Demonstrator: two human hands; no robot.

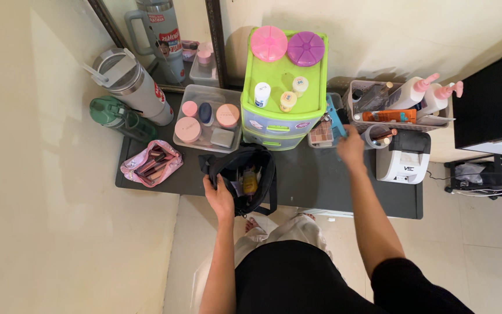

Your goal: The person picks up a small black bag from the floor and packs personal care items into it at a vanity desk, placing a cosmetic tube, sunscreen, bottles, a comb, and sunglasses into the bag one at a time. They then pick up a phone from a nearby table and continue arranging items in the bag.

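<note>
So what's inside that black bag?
The open black bag, held by the left hand, shows a small yellow bottle. Whatever lies deeper is hidden by its dark sides.

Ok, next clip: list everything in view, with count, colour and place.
black pouch: 1, open, shelf front centre
drawer unit: 1, green, against wall
round lids: 2, pink and purple, on the unit
clear tray: 1, compacts inside, left of unit
pink pouch: 1, shelf left
tumbler: 1, steel, far left
pump bottles: 2, white, right basket
small printer: 1, white, right
left hand: on black pouch rim
right hand: at blue item
</note>
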